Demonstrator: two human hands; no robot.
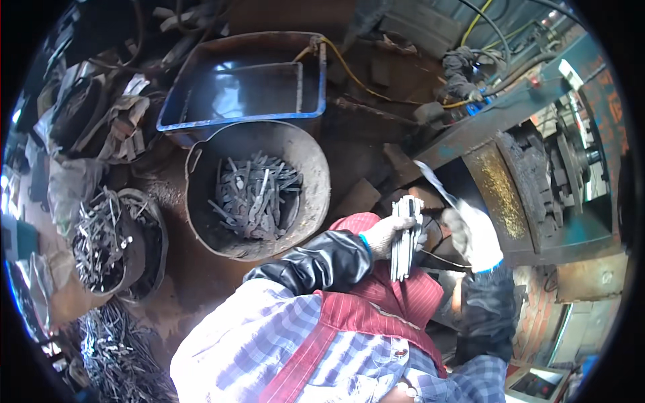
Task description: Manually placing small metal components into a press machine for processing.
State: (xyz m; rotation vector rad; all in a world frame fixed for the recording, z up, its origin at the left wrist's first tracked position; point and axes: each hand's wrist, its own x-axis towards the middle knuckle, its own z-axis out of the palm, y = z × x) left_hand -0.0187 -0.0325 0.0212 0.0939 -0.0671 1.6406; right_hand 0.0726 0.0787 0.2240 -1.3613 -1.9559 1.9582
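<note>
My left hand [381, 239], in a white glove, is closed around an upright bundle of flat metal strips [404, 245] in front of my lap. My right hand [476, 238], also gloved, is to the right of the bundle, closed on a slim metal strip [435, 180] that points up and left toward the machine's opening. Motion blurs this strip, so its exact shape is unclear. The machine [497, 191], with a yellowish, grainy plate on its front, stands just beyond my right hand.
Left of my lap stands a large bucket [312, 171] with many dark metal pieces [259, 195] inside. Behind it is a blue-rimmed tub [245, 122] of dark liquid. Another full bucket [127, 258] and a heap of thin metal pieces [117, 352] lie far left. A yellow hose [356, 79] crosses the back.
</note>
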